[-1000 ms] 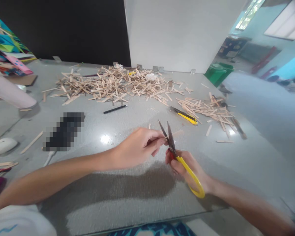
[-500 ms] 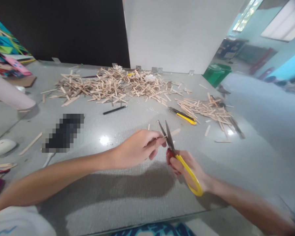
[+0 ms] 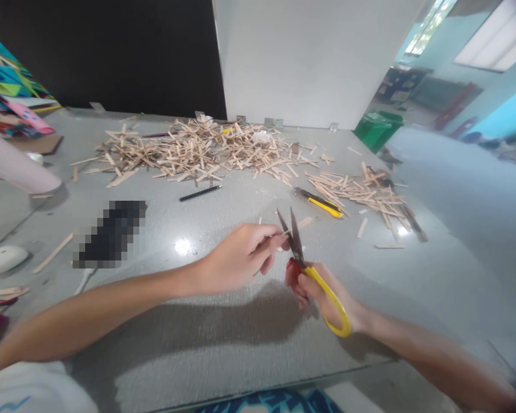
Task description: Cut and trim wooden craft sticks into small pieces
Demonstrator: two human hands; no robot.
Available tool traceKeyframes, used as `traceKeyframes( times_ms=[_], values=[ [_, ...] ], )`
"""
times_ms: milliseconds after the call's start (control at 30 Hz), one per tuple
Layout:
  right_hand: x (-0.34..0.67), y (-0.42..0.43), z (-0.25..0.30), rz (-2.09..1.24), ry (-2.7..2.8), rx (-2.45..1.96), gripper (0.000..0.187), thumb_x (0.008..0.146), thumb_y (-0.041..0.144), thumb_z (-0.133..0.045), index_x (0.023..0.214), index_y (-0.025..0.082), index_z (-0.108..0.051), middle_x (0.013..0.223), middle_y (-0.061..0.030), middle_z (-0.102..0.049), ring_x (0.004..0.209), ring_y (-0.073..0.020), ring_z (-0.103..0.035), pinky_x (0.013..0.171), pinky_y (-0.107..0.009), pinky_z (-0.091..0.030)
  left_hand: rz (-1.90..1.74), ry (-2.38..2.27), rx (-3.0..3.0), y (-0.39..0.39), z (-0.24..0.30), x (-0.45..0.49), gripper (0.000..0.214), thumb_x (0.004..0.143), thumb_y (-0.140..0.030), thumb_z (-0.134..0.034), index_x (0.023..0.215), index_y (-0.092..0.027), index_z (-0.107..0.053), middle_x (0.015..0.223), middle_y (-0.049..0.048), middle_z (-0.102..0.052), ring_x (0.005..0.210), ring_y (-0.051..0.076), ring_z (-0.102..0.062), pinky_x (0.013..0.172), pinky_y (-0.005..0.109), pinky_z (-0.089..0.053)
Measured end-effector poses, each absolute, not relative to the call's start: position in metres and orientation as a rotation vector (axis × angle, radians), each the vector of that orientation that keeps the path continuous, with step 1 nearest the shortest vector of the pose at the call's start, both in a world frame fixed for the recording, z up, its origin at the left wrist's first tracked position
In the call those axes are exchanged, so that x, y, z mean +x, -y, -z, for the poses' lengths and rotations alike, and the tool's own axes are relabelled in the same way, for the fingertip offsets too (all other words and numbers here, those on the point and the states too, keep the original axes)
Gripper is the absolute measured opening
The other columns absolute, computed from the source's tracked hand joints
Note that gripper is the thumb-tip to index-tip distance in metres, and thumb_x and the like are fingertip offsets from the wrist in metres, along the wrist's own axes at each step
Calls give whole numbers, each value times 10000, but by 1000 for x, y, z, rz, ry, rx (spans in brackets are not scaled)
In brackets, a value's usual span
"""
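Observation:
My right hand [image 3: 322,289] is closed around the yellow and red handles of a pair of scissors [image 3: 297,244], whose blades point away from me and stand apart. Close to the left blade, my left hand [image 3: 249,255] pinches a thin wooden stick [image 3: 286,232]. Only its small tip shows past the fingertips, reaching the blades; the rest is hidden in the hand. A loose flat stick piece [image 3: 305,221] lies on the table just beyond the scissors.
A big heap of wooden sticks [image 3: 189,149] spreads along the back panels. More sticks [image 3: 361,192] lie at right, beside a yellow utility knife [image 3: 324,206]. A black pen [image 3: 200,193], a blurred dark device [image 3: 112,235] and a white mouse [image 3: 4,260] are left.
Both hands have shifted very slightly, the right hand a little to the left with the scissors. The blades still stand apart, and the stick tip remains by them.

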State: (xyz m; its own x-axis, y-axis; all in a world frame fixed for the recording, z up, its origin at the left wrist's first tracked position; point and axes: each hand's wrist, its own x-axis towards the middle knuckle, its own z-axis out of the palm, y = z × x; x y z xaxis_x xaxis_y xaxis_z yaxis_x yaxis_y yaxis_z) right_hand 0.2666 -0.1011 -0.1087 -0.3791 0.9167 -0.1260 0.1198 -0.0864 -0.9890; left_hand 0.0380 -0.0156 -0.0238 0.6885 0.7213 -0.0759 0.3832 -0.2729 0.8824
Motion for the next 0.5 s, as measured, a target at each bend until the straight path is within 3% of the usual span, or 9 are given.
traceKeyframes(
  times_ms=[133,300,500],
  values=[
    [272,101,112,-1523,1626,-1095,540,1102,716,-523,1038,191,-630,780,10,-544,659,-147,-510,627,-281,-470,-455,-879,1864,14,23,38,383,1141,-389,-435,950,-157,-672,612,-30,-622,522,100,-503,535,221,-374],
    [276,103,112,-1544,1641,-1109,540,1092,730,-538,1021,199,-608,799,3,-547,652,-146,-469,585,-281,-406,-429,-885,1883,15,24,38,364,1117,-355,-464,881,-157,-659,590,-31,-619,490,85,-470,529,220,-354],
    [274,105,108,-1564,1624,-1141,478,1119,668,-537,1002,207,-582,801,10,-533,671,-150,-500,600,-282,-436,-387,-870,1881,17,24,41,389,1128,-385,-446,873,-167,-642,572,-38,-601,496,91,-483,538,222,-361]
  ],
)
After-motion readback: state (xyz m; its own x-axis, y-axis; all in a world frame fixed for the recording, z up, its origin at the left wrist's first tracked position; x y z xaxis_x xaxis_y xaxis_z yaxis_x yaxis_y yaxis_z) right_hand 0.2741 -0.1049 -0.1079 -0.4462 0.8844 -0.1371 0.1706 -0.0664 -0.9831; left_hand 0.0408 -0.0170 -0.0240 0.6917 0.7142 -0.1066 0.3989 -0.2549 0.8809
